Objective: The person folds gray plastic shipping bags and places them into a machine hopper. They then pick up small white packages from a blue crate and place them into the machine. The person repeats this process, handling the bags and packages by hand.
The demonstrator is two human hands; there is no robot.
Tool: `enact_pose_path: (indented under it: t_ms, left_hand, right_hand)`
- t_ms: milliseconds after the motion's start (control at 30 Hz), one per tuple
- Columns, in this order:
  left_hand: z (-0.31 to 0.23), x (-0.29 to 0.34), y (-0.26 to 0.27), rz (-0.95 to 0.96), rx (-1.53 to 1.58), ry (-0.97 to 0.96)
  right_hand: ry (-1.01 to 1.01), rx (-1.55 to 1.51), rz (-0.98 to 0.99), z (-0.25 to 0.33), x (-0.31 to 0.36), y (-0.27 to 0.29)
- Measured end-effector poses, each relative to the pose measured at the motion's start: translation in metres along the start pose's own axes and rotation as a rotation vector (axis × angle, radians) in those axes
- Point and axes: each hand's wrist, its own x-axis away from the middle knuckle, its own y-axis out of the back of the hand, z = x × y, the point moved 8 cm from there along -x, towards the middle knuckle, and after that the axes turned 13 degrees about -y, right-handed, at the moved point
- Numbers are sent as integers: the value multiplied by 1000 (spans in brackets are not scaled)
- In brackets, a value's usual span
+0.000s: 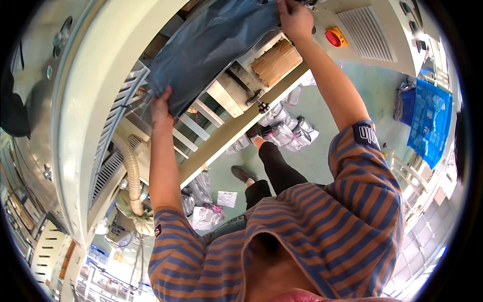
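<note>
Head view: both arms raised, stretching a dark grey plastic bag (211,45) across the cream-coloured machine (85,90). Left hand (161,108) has its grip clenched on the bag's lower-left corner, fingers wrapped over the edge. Right hand (294,20) grips the bag's upper-right end near the top of frame; fingers curl onto it, but the exact pinch is partly cut off. Bag hangs taut between the two hands, lying diagonally over the machine's white frame rails (201,123). Just beside the bag's right edge: a brown cardboard-like block (276,61) set in the machine. Red round switch on a yellow base (333,37) on the panel, near the right forearm. Corrugated hose (132,171) runs down below the left hand. Green floor (347,100) below carries scattered grey packages (289,132). Blue crate (427,121) well apart at the right.
</note>
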Motion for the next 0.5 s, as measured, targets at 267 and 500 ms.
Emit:
enact_pose_path:
  t_ms: [267,500]
  left_hand:
    - [68,-18,63,79,-132,370]
    - [59,-25,3,261,-191,332]
  right_hand:
    - [1036,-10,121,81,99,17]
    - [1104,834,449,55,110,-111]
